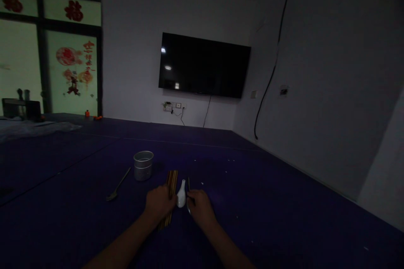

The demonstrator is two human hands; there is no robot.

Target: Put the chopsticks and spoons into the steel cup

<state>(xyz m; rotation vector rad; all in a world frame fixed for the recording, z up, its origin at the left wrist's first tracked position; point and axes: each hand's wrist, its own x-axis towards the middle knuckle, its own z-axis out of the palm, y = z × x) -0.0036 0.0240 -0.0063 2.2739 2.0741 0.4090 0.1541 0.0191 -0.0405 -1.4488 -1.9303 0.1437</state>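
A bundle of wooden chopsticks (172,178) lies on the dark purple cloth, and my left hand (159,204) rests on top of its middle with fingers curled over it. Right beside it lies a white ceramic spoon (181,194). My right hand (200,208) is closed around a thin dark metal utensil (188,183) whose tip points away from me, just right of the spoon. A small metal cup (143,165) stands upright a little farther off to the left, and a metal fork (118,186) lies to the left of it.
The purple cloth (268,201) covers a wide surface reaching to the white walls. A black television (203,65) hangs on the far wall. A window with red paper decorations (71,67) is at the left. The room is dim.
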